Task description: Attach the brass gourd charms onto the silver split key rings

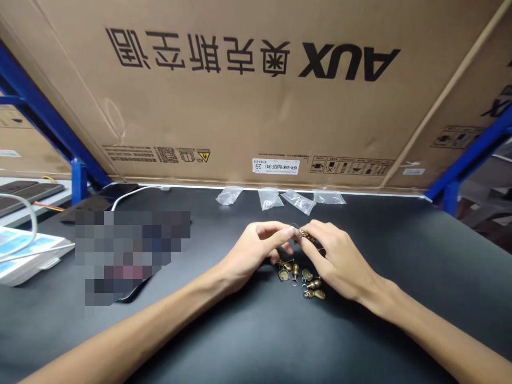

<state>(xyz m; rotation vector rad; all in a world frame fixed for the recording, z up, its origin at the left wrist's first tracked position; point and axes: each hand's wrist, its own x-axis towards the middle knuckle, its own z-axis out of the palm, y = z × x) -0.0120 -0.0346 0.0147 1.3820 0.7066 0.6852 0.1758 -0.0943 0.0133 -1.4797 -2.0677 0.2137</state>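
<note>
My left hand point(254, 248) is closed in a pinch, with thumb and forefinger on a thin metal ring point(296, 231). Meeting it fingertip to fingertip, my right hand point(342, 261) grips a brass-coloured keychain clasp point(306, 236) joined to that ring; its exact shape is partly covered by fingers. Below both hands, small bronze-coloured charms lie on the dark tabletop. Among them are a flat, basket-like charm point(284, 274), a gourd charm point(295, 271) with a small ring, another gourd charm point(315, 284), and an elongated charm point(319, 294) nearest me.
Several clear plastic bags point(270, 198) lie along the back edge, before a large cardboard box point(224, 112). Blue metal posts point(79, 178) stand at both sides. To the left are a pixelated dark object point(132, 256), a white cable point(134, 192) and a white-blue box point(30, 256).
</note>
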